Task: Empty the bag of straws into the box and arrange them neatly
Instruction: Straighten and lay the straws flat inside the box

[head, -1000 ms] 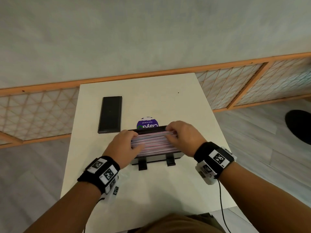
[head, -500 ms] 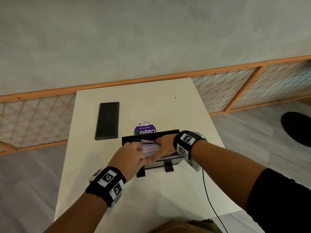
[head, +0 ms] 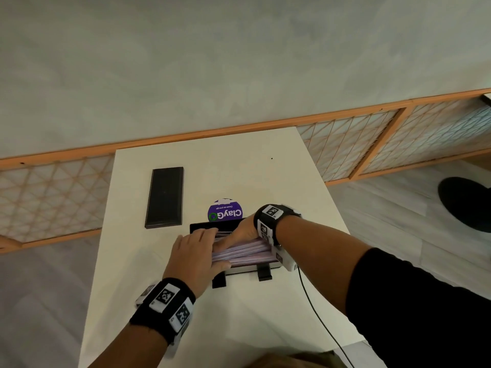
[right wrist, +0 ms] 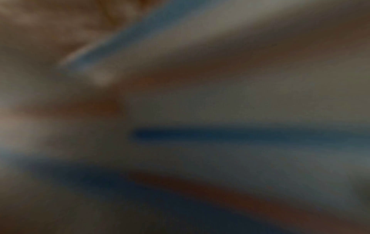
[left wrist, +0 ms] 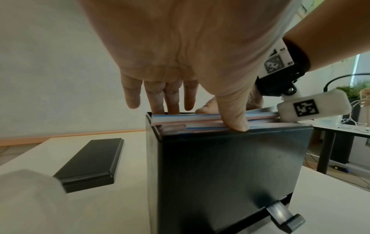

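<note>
Box: black box stands lower centre of the head view on the white table, two short black feet sticking out along its near side.
Straws: pink, white and blue straws lie lengthwise in the box, stacked to the rim; in the left wrist view the stack sits level with the top edge of the box.
Left hand: left hand lies over the left end of the stack, fingers straight and spread, thumb pressing down on the near edge of the straws. It presses and curls round nothing.
Right hand: right hand reaches across the far side of the box, fingers down in among the straws. Fingertips hidden; cannot tell whether they pinch any straw.
Right wrist view: blurred, only blue and brown streaks.
Lid: flat black lid lies on the table, upper left of the box, apart from it.
Sticker: round purple sticker just behind the box.
</note>
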Demonstrator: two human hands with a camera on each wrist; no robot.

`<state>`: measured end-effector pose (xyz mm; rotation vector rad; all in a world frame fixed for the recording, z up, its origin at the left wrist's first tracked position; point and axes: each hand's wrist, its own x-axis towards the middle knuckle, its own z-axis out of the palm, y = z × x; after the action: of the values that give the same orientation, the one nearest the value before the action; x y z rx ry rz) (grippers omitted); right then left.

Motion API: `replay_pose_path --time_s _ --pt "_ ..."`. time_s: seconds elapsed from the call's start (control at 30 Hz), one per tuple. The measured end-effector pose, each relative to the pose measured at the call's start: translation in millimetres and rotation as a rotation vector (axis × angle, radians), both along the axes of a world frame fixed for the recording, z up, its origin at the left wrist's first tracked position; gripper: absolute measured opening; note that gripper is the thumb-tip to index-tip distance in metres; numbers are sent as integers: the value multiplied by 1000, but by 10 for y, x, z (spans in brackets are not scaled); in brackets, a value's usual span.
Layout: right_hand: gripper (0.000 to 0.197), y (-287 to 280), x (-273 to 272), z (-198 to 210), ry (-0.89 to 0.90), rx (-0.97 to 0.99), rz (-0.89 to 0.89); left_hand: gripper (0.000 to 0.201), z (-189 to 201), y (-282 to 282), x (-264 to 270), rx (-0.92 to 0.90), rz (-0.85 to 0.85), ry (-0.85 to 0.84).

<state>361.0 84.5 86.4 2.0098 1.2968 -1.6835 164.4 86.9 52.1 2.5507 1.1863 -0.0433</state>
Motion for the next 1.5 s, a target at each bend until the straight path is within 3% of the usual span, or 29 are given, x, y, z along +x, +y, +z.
replay_pose_path --time_s 0.07,0.13,0.23,0.37,0.57,0.63,0.73,0.93,1.1,1.27,1.37,1.5 --pt "80 31 6 -29 16 -20 20 82 4 -32 -28 -25 37 23" --pt "80 47 22 3 37 -33 87 83 8 -44 -47 -63 55 -4" --pt "95 39 90 85 -65 37 195 84 -6 -25 -51 -159 74 -114" --pt "62 -70 198 238 -173 259 299 79 -22 1 -55 -194 87 -167" --pt "47 -386 349 503 -293 536 397 72 -8 20 -65 -157 68 -169" --pt "32 -543 355 512 -301 546 411 71 -2 11 -64 -147 61 -165" --pt "31 -672 296 355 -315 423 449 71 11 -9 -65 -161 66 -154" --pt "29 -737 226 142 -334 365 342 63 34 -27 -77 -126 39 -103" --pt "25 -800 326 249 -353 532 219 37 103 46 -16 36 -35 -33" --pt "10 -856 320 165 -387 530 13 35 131 49 171 152 -69 266" --pt "14 -834 186 155 -344 483 -118 30 176 -31 368 188 -46 456" --pt "15 -806 88 115 -297 473 -201 24 146 -106 515 76 17 397"
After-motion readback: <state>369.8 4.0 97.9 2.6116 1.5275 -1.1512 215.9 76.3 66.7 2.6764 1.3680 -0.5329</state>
